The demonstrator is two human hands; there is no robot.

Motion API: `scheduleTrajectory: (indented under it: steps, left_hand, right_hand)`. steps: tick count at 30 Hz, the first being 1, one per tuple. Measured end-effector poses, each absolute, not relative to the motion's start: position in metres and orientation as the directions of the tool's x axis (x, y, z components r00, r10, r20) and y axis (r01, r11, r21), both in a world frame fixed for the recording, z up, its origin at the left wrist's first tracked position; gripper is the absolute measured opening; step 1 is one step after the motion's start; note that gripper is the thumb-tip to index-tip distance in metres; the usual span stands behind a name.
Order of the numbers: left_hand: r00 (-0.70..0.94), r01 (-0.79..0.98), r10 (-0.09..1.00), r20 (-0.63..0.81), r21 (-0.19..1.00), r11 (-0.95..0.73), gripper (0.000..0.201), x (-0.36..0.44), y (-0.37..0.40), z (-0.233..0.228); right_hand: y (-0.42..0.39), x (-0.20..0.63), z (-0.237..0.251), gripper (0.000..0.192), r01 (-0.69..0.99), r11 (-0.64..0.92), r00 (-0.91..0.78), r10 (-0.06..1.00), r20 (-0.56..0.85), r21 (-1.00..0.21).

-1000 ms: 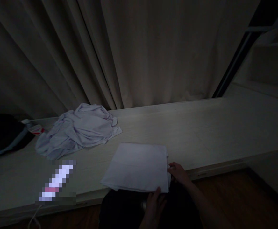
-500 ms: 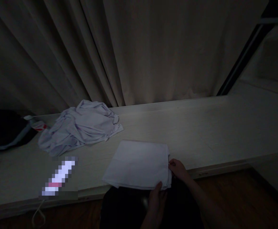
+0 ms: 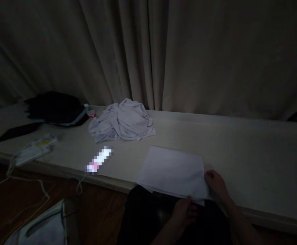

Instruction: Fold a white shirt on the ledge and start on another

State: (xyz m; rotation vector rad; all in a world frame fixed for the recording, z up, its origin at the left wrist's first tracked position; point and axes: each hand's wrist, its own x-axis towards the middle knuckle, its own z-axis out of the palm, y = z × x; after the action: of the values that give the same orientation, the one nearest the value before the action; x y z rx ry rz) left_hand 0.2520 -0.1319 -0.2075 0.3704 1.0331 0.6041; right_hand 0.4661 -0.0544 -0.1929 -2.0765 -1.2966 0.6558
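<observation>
Since the frame half a second back my head has turned left: the folded cloth now sits right of centre, and more of the left end of the bench shows, with its cords and dark things. Both hands have stayed at the cloth's near right corner.

Left hand: below the bench edge, fingers up against the near edge of the folded cloth, close to its right corner. Looks pinched on the layers there, but the light is too poor to confirm a clamp.

Right hand: on the right edge of the cloth, fingertips touching it at the corner, resting on the bench. Closed or flat, cannot tell. The two hands are a short way apart, one on each side of the same corner.

Folded cloth: flat white stack, near edge slightly overhanging the bench lip. It lies ahead and to the left of both hands. Long axis runs left-right along the bench, tilted a little, far left corner higher in view. The right hand is nearer its middle; the left covers only the near edge.

Further left on the bench: a blurred white and pink object, apart from the cloth.

Beyond that: a crumpled white garment against the curtain, well clear of the folded stack. A dark bundle lies left of it.
</observation>
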Motion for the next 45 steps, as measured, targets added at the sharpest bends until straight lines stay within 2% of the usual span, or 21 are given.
scheduleTrajectory:
  steps: [2,5,8,11,14,19,23,27,33,38,45]
  left_hand:
    - [0.387,-0.234,0.629,-0.674,0.588,0.774,0.044,0.216,-0.135,-0.207]
    - [0.144,-0.354,0.688,-0.711,0.612,0.707,0.041,0.160,-0.138,-0.211]
    - [-0.086,-0.466,0.698,-0.711,0.648,0.602,0.045,0.129,-0.132,-0.219]
    - [-0.157,-0.469,0.761,-0.629,0.726,0.503,0.050,0.123,-0.120,-0.226]
    - [-0.176,-0.484,0.811,-0.558,0.766,0.423,0.048,0.124,-0.109,-0.229]
    - [-0.130,-0.479,0.824,-0.552,0.763,0.435,0.041,0.118,-0.095,-0.227]
    - [-0.097,-0.417,0.826,-0.556,0.776,0.474,0.029,0.114,-0.089,-0.221]
    - [-0.065,-0.334,0.838,-0.542,0.803,0.494,0.022,0.115,-0.086,-0.212]
    - [0.047,-0.219,0.860,-0.508,0.835,0.505,0.034,0.113,-0.085,-0.205]
    - [-0.009,-0.224,0.870,-0.493,0.849,0.479,0.027,0.113,-0.081,-0.200]
    - [0.009,-0.260,0.900,-0.436,0.868,0.423,0.022,0.123,-0.068,-0.187]
  right_hand:
    - [-0.051,0.463,-0.182,0.033,0.764,-0.285,0.381,0.923,0.049,-0.579]
    - [-0.055,0.421,-0.169,0.033,0.895,-0.092,0.207,0.952,0.225,-0.436]
    - [-0.071,0.342,-0.166,0.026,0.857,0.246,-0.172,0.965,0.200,-0.453]
    - [-0.086,0.269,-0.172,0.027,0.814,0.386,-0.348,0.922,0.166,-0.434]
    - [-0.089,0.235,-0.177,0.032,0.831,0.390,-0.369,0.920,0.131,-0.398]
    - [-0.079,0.237,-0.173,0.032,0.871,0.379,-0.384,0.922,0.047,-0.314]
    - [-0.075,0.244,-0.167,0.031,0.873,0.342,-0.367,0.930,-0.004,-0.348]
    - [-0.072,0.244,-0.159,0.028,0.876,0.292,-0.311,0.950,0.014,-0.383]
    - [-0.069,0.241,-0.152,0.023,0.875,0.306,-0.313,0.949,0.045,-0.376]
    - [-0.070,0.240,-0.150,0.022,0.870,0.318,-0.323,0.945,0.051,-0.378]
    - [-0.065,0.244,-0.140,0.020,0.873,0.294,-0.304,0.952,0.037,-0.390]
